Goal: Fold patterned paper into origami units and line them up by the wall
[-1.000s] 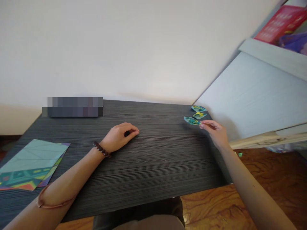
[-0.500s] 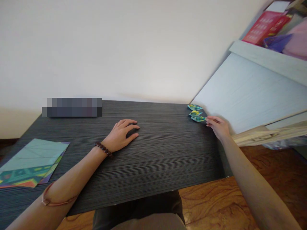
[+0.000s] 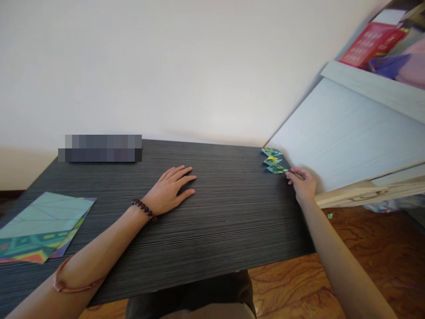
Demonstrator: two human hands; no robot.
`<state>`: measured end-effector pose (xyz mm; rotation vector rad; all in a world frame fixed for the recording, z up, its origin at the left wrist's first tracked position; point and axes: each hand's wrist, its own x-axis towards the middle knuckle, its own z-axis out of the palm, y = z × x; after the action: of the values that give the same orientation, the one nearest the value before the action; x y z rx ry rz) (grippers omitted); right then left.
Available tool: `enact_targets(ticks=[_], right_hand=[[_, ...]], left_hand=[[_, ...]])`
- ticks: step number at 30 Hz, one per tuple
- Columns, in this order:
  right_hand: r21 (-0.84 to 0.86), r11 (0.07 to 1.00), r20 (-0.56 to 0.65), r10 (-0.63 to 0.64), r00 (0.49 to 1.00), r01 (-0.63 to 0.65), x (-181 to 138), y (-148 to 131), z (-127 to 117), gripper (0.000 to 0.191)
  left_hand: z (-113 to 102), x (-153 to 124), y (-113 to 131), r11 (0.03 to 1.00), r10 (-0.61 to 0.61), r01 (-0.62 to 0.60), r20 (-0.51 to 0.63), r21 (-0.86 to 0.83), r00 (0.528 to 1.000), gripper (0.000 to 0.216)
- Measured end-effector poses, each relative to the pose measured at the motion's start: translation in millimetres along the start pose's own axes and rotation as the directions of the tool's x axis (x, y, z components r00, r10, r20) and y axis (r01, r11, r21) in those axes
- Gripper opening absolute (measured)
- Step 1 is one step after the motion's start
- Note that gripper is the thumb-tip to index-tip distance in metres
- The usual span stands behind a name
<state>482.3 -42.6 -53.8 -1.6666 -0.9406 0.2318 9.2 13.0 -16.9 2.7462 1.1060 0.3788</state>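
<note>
Three small folded paper pieces, boat-like and patterned in teal and yellow, stand in a row near the desk's far right corner: the farthest piece (image 3: 271,152), the middle piece (image 3: 272,161) and the nearest piece (image 3: 276,169). At the right tip of the nearest one is my right hand (image 3: 303,182), thumb and forefinger slightly apart. Whether a fingertip still touches the paper is hard to see. My left hand (image 3: 168,189) lies palm down on the dark desk (image 3: 212,239), fingers spread, holding nothing. A beaded bracelet (image 3: 144,209) circles that wrist.
Printed sheets (image 3: 43,221) in light teal and several colours lie at the desk's left. A blurred-out dark object (image 3: 102,148) sits at the back left by the wall. A pale cabinet (image 3: 348,128) borders the right side. A small green scrap (image 3: 330,215) is on the wooden floor.
The thumb and forefinger of my right hand have parted at the nearest folded piece's tip, and that hand has shifted slightly toward me. My left hand's fingers are spread a little wider. The view tilted slightly.
</note>
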Motion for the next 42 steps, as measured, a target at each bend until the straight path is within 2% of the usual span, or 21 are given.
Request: enact_targets(ticks=[4,7,10,11,13,16,19,21,24,28,30,33,35,37,40,42], right_hand=[[-0.118,0.992,0.022,-0.045,0.999,0.047,-30,-12,6,0.038],[-0.204,0.972,0.111,-0.098,0.989,0.119,-58,-29,18,0.032],[-0.254,0.943,0.237,-0.152,0.959,0.213,-89,-58,42,0.030],[-0.261,0.928,0.302,-0.183,0.936,0.266,-100,-70,53,0.029],[-0.331,0.807,0.496,-0.292,0.818,0.489,-122,-95,78,0.028],[-0.335,0.672,0.665,-0.327,0.671,0.660,-145,-130,115,0.035],[-0.326,0.614,0.715,-0.338,0.612,0.719,-155,-151,148,0.040],[-0.330,0.595,0.729,-0.332,0.598,0.733,-157,-156,166,0.043],[-0.361,0.584,0.712,-0.330,0.619,0.727,-161,-156,182,0.048],[-0.337,0.575,0.724,-0.348,0.595,0.746,-164,-151,184,0.054],[-0.319,0.577,0.735,-0.349,0.580,0.752,-165,-149,183,0.055],[-0.313,0.589,0.732,-0.350,0.585,0.745,-167,-148,184,0.057],[-0.320,0.599,0.721,-0.349,0.599,0.734,-169,-149,187,0.057],[-0.327,0.600,0.713,-0.351,0.607,0.730,-171,-150,189,0.058],[-0.333,0.589,0.710,-0.358,0.606,0.737,-172,-150,191,0.058],[-0.332,0.586,0.708,-0.363,0.606,0.739,-172,-150,191,0.057]], left_hand=[[0,0,0,1.000,0.009,-0.009,-0.002,-0.003,1.000,0.047],[0,0,0,1.000,0.013,-0.013,-0.013,-0.011,1.000,0.047],[2,0,3,1.000,0.004,-0.004,-0.012,0.001,1.000,0.046],[2,0,6,1.000,-0.006,0.006,-0.015,0.012,1.000,0.046],[2,-2,11,0.998,-0.041,0.042,-0.017,0.049,0.999,0.046],[1,-9,19,0.989,-0.094,0.095,-0.018,0.115,0.995,0.047],[-1,-23,23,0.972,-0.162,0.166,-0.039,0.164,0.986,0.048],[-2,-34,25,0.959,-0.207,0.213,-0.052,0.186,0.977,0.050],[-6,-50,28,0.931,-0.289,0.301,-0.088,0.205,0.953,0.053],[-19,-73,27,0.914,-0.318,0.325,-0.067,0.244,0.946,0.051],[-29,-87,21,0.877,-0.361,0.377,-0.109,0.297,0.926,0.046],[-48,-111,9,0.725,-0.514,0.575,-0.259,0.378,0.818,0.048],[-62,-126,2,0.609,-0.586,0.655,-0.303,0.447,0.752,0.049],[-73,-135,-2,0.569,-0.643,0.662,-0.237,0.488,0.728,0.041],[-81,-140,-4,0.594,-0.736,0.636,0.013,0.492,0.677,0.030],[-81,-138,-4,0.593,-0.746,0.629,0.049,0.502,0.664,0.031]])
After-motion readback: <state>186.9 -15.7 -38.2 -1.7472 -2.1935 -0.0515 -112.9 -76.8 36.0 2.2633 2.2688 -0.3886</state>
